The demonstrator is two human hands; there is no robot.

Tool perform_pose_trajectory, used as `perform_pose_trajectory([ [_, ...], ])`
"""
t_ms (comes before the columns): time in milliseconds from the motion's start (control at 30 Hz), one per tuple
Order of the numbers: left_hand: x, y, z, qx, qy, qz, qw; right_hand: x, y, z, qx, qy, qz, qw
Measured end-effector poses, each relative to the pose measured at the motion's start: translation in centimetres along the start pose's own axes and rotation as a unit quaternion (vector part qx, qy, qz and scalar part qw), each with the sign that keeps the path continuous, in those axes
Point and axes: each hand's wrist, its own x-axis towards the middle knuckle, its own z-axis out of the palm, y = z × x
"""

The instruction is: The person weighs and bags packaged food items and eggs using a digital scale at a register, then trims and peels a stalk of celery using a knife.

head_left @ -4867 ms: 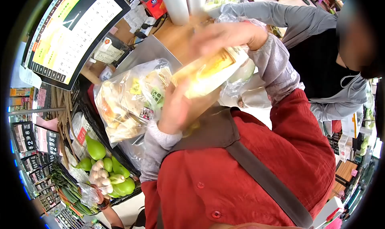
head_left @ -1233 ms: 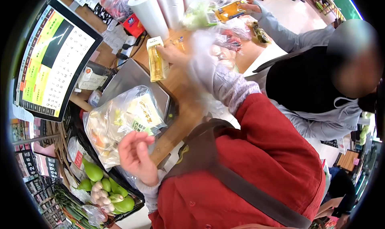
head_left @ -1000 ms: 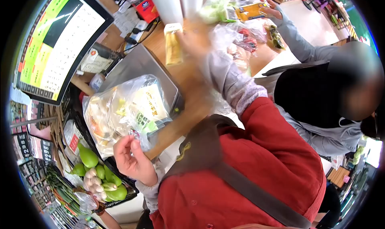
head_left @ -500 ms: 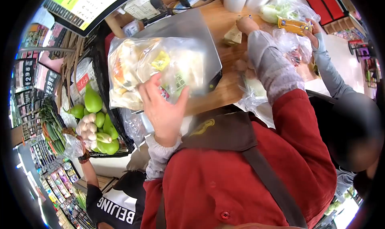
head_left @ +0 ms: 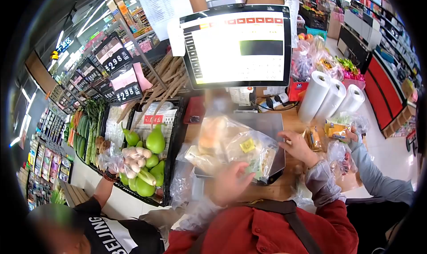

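Note:
A clear plastic bag (head_left: 249, 142) of pale packaged food, with a yellow label, lies over the metal scale plate (head_left: 278, 168) on the wooden counter. My left hand (head_left: 231, 182) is at the bag's lower edge, blurred, with thumb and fingers apart; whether it touches the plastic is unclear. At the bag's right side, my right hand (head_left: 299, 148) has its fingers spread and nothing in them. Just beyond its knuckles lies a yellow packet (head_left: 314, 139). Farther right, another person's hand (head_left: 351, 136) holds a second yellow packet (head_left: 336, 130).
A screen (head_left: 238, 49) stands behind the scale. White plastic rolls (head_left: 331, 96) stand at the back right. Black crate (head_left: 167, 187) at left holds green gourds (head_left: 155, 140) and garlic. Another person's hand (head_left: 111, 162) holds a small bag there. Bagged produce (head_left: 340, 158) sits at right.
The view has swung so the screen is upright in the middle. My right hand has let go of the yellow packet and come back beside the bag. My left hand has stayed near the bag.

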Motion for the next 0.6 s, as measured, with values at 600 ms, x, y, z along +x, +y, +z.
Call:
perform_pose_trajectory([
  [600,-6.9,-8.1,-11.0,-0.088,0.194,-0.125,0.969,10.6,-12.9,-5.4,0.071,0.132,-0.086,0.985],
])
